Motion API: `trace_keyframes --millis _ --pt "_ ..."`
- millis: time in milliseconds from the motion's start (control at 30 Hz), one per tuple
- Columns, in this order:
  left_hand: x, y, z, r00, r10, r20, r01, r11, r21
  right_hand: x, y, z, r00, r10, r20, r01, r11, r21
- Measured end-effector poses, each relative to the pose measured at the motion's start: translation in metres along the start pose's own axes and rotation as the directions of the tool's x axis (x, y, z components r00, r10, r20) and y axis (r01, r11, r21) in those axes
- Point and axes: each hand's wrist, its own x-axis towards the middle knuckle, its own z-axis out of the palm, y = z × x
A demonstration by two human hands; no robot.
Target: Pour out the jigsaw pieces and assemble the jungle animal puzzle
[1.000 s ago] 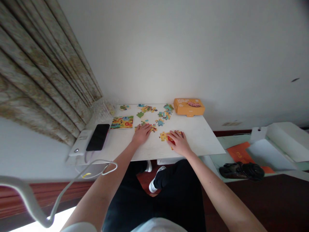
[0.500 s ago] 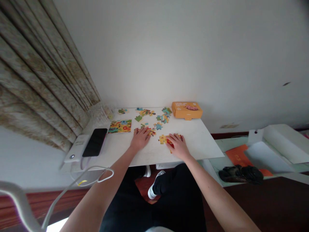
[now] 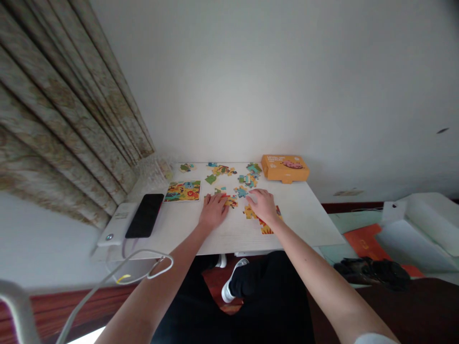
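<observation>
We find the left hand palm down with fingers extended, mid-tabletop, against a red-and-yellow cardboard jigsaw group; nothing is visibly clasped. The right hand is loosely curled, thumb and forefinger parted beside a blue cardboard jigsaw piece; contact cannot be confirmed. A red-and-yellow joined jigsaw block lies partly beneath its wrist, towards the near edge.

We judge the step in hand to be piece selection; the next move calls for a light fingertip pinch that leaves neighbouring pieces undisturbed.

The white rectangular tabletop bears further pieces along its far edge. An orange cardboard box occupies the far right corner. A square printed picture card lies towards the left edge, a black smartphone nearer the near left corner. We note a pale plain wall behind and a floral pleated curtain at left.
</observation>
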Motion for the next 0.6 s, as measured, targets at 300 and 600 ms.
trace_keyframes --millis 300,600 --pt "0.003 0.000 -0.001 0.993 -0.102 -0.067 0.105 0.994 0.037 0.140 -0.053 0.036 0.981 0.169 0.099 -0.159 0.982 -0.097" --pt "0.006 -0.003 0.003 0.994 -0.036 -0.100 0.039 0.999 0.035 0.182 -0.048 0.067 0.926 0.342 0.161 -0.371 0.906 0.205"
